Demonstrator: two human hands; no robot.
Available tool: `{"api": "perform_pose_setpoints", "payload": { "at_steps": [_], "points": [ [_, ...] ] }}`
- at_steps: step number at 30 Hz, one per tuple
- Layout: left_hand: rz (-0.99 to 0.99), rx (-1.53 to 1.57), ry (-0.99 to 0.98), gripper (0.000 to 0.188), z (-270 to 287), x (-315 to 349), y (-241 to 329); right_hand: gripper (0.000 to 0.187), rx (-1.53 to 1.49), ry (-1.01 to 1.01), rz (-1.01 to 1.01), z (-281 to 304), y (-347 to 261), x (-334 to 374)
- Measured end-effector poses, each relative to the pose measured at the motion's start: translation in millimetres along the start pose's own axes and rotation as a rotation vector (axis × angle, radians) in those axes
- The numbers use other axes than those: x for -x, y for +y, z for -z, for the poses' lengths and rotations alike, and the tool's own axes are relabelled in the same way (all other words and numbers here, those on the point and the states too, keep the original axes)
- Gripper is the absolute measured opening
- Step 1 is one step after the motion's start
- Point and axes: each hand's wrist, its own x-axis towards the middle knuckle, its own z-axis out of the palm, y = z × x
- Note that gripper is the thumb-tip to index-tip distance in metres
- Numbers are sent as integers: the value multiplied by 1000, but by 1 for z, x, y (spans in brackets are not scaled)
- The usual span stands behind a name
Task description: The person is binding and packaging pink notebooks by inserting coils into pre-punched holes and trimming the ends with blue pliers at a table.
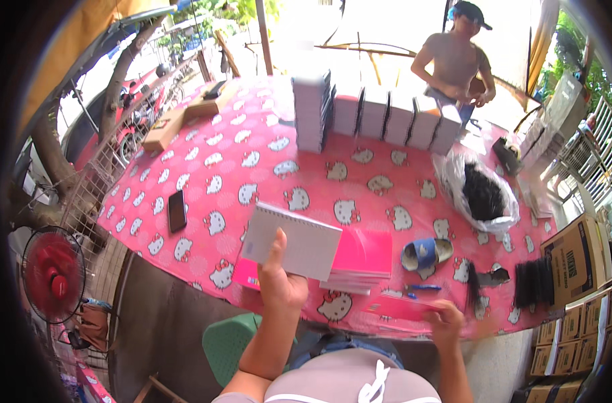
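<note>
My left hand [281, 281] grips a white paper pad [296, 240] with a row of punched holes along its far edge, thumb on top. Lower right, my right hand [448, 325] pinches a pink cover sheet [401, 307], slightly blurred, just over the table's near edge. Between the hands lies a stack of bright pink covers [365, 254], partly hidden by the pad. Another pink piece [247, 274] shows beneath the pad's left side. Blue pens [423, 287] lie beyond the right hand, next to a blue slipper-shaped item [420, 254].
Stacked pads [310, 114] line the table's far side, near a standing person [457, 64]. A plastic bag [484, 195] of black pieces and bundles of black strips [534, 282] occupy the right. A phone [177, 211] lies left; a fan [54, 275] and green stool [228, 342] stand off the table.
</note>
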Motion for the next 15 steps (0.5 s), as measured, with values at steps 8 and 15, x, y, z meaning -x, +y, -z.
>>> {"api": "perform_pose_setpoints", "payload": {
  "at_steps": [8, 15],
  "points": [
    [229, 300, -290, 35, -43, 54, -47, 41, -221, 83, -23, -83, -89, -95],
    [-166, -419, -296, 41, -18, 17, -50, 26, -509, -205, -41, -93, -96, -120]
  ]
}}
